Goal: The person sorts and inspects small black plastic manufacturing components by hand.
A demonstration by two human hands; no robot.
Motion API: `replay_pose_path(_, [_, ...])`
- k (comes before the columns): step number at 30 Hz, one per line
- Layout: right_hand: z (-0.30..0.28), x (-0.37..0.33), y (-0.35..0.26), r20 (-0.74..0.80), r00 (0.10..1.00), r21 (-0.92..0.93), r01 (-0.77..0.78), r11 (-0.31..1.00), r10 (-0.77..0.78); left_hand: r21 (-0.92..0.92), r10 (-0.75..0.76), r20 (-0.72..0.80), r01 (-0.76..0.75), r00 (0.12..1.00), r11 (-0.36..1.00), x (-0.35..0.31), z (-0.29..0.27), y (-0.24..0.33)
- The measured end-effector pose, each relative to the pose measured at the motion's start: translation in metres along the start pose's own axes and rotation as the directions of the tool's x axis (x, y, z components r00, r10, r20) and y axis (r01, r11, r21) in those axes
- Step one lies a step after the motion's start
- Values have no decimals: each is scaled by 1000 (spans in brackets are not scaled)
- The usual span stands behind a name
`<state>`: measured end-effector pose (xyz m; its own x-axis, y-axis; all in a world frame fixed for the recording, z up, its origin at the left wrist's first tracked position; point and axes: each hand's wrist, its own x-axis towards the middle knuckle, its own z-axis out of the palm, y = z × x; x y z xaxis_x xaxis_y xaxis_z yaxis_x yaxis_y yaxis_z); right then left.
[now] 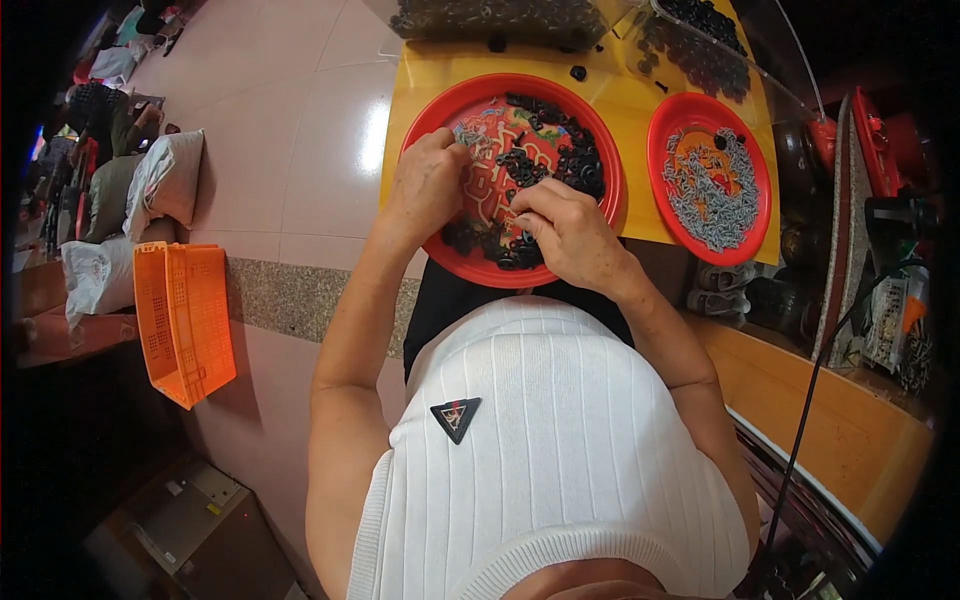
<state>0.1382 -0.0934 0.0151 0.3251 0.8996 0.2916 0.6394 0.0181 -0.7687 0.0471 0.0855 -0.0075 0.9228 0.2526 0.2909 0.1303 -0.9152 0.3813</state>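
Note:
A round red tray [612, 165] with a printed bottom lies before me, partly over the yellow table's near edge. Small black ring-like parts [580, 165] are heaped along its right and lower sides, with more in the middle. A little pile of silver screws [482, 138] lies in its upper left. My left hand [430, 180] is at the tray's left side by these screws, its fingers pinched together. My right hand [572, 232] hovers over the lower right of the tray, thumb and fingertips closed in a pinch. What either pinch holds is too small or hidden to make out.
On the yellow table [635, 215], a second red tray [661, 160] full of silver screws [715, 212] stands to the right. Clear bins of black parts [500, 22] sit at the back. An orange crate [190, 320] is on the floor at left; a black cable [815, 385] hangs at right.

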Motion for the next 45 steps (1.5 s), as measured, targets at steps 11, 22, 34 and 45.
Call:
replay_pose_path(11, [-9,-3,2,205,847,568,-511,646,490,139,5,37,-10,999,990,-1,-2,6])
replay_pose_path(22, [-10,-10,0,196,865,621,-474,624,462,49,50,4,-50,999,998,-6,-21,-2])
replay_pose_path(34, [-8,-13,0,240,847,606,-512,609,474,92,61,62,-66,996,994,12,-4,0])
replay_pose_path(45, [-9,-12,1,233,845,564,-521,641,482,336,96,122,-132,988,933,3,0,6])
